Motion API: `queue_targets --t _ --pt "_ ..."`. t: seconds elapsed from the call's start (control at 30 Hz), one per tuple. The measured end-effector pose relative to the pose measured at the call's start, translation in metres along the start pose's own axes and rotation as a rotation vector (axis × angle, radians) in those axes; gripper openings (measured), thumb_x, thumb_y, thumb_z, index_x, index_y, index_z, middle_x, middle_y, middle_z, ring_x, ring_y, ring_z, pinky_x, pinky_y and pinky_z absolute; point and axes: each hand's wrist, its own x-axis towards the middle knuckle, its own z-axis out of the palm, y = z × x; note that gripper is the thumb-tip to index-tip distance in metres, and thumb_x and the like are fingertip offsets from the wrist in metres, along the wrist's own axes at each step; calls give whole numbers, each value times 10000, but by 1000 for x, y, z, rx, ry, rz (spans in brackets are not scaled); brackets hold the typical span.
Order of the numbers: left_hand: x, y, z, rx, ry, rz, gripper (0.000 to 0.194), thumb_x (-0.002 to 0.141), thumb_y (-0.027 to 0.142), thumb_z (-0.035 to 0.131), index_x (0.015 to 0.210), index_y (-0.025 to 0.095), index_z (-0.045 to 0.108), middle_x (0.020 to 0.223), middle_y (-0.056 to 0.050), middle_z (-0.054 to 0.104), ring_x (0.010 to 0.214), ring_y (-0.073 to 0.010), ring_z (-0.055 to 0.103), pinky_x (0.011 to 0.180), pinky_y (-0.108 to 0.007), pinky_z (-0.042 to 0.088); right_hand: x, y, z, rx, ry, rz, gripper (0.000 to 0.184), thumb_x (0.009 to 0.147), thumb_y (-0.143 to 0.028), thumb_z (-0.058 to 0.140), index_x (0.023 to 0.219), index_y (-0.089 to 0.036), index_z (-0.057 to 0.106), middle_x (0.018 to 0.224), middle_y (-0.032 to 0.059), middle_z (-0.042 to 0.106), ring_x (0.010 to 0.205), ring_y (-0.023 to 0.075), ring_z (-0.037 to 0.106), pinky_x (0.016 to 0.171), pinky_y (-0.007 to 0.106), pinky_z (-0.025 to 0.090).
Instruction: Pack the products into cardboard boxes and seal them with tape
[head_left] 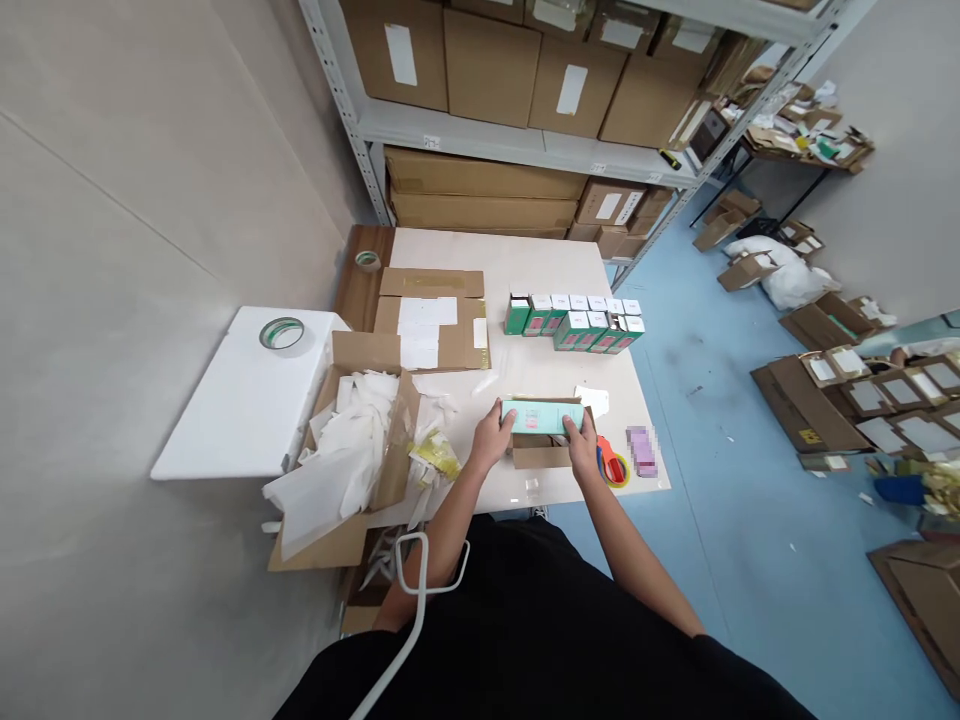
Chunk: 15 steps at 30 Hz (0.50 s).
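We have the box [544, 418] lying lengthwise between both hands, directly above the open carton [544, 458] at the near edge of the surface [540, 258]. The left hand [493, 437] is closed on the box's left end; the right hand [580, 442] is closed on its right end. Both thumbs lie on the printed upper face. The fingers beneath are hidden, and we cannot tell whether the box touches the carton.

For good handling, we advise the following:

1. Hold the ends with even, light pressure. The box is probably thin card, and a hard thumb could dent the printed face.
2. Hold the box level and parallel to the carton's long sides; one low end could catch on a flap.
3. In any lowering, both ends should go down together, with the fingertips clear of the walls.
4. Turn the box, if needed, only above the flaps.
5. Mind both elbows: the red tool [611, 462] lies just beside the right hand, and loose paper [431, 475] lies to the left.

The green packs [581, 325] stand in rows farther back, well apart from our hands, and should need no shifting.
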Motion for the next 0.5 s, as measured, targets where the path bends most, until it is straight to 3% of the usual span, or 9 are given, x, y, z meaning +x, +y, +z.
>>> queue_targets --t 0.1,0.2,0.3,0.37,0.5 --pt "-4 3 24 47 -51 6 643 921 508 694 1451 151 617 1478 -164 618 1364 -346 583 1114 -398 444 1 12 -32 9 21 71 786 937 -574 592 1627 -280 357 1581 86 521 1444 278 516 1168 458 477" --pt "-4 11 33 83 3 80 524 939 462 664 1380 181 678 1467 -127 636 1388 -311 562 1146 -382 416 11 17 -61 -24 31 68 814 915 -553 624 1631 -273 356 1687 78 363 1556 283 354 1253 498 344" --pt "-2 23 36 103 53 50 331 915 458 662 1063 204 816 1105 -86 803 1067 -286 727 975 -354 523 23 19 -84 0 37 5 772 925 -519 612 1621 -278 379 1695 82 347 1564 280 337 1261 513 318" --pt "-3 29 40 128 58 3 259 856 446 712 849 212 825 851 -53 804 833 -257 740 826 -331 548 27 22 -93 33 16 -24 753 918 -494 618 1608 -281 404 1669 87 398 1535 284 389 1237 515 361" --pt "-10 32 57 199 116 -38 196 718 406 831 679 220 787 683 -21 757 707 -221 696 691 -297 516 29 35 -101 87 -54 -13 694 898 -460 628 1553 -281 486 1615 93 480 1453 299 504 1179 511 443"
